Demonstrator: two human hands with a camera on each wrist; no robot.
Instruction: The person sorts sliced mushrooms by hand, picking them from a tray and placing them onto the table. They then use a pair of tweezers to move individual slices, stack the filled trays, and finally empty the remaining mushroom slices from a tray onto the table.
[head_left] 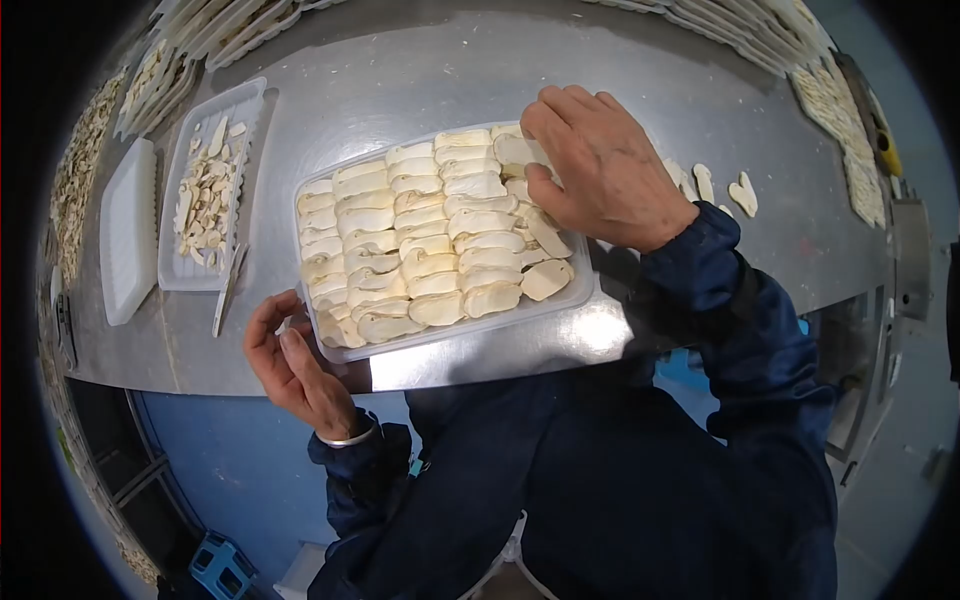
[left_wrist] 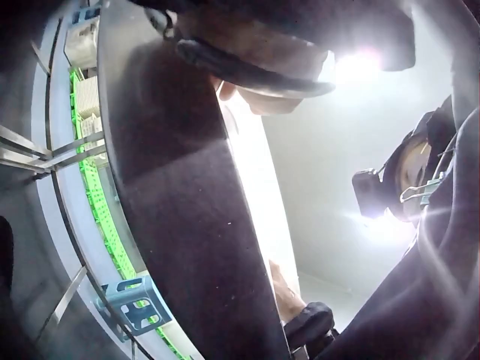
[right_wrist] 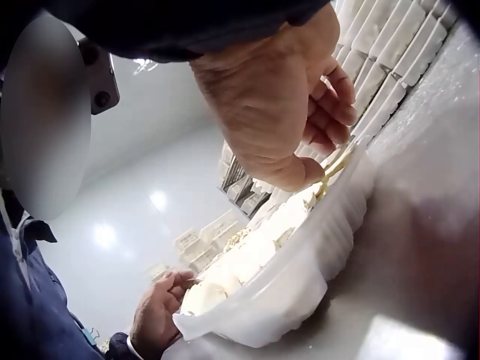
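Observation:
A white plastic tray (head_left: pixel 588 283) holds pale mushroom slices (head_left: pixel 420 235) laid overlapping in several rows. Over its far right corner my right hand (head_left: pixel 605 165) bends down, fingers loosely curled. In the right wrist view the thumb of that right hand (right_wrist: pixel 262 120) comes down at the slices along the rim, with nothing seen in the palm. My left hand (head_left: pixel 300 365) is at the near left corner of the tray, its fingers relaxed and bent beside the rim. The right wrist view shows the left hand (right_wrist: pixel 156 313) close against the tray end (right_wrist: pixel 262 315).
Left of the tray, a second tray (head_left: pixel 170 278) holds small mushroom pieces, with a knife (head_left: pixel 228 295) by its edge and a white tray (head_left: pixel 128 235) beyond. Loose slices (head_left: pixel 742 195) lie to the right. Stacked trays (head_left: pixel 740 35) line the back of the metal table (head_left: pixel 400 60).

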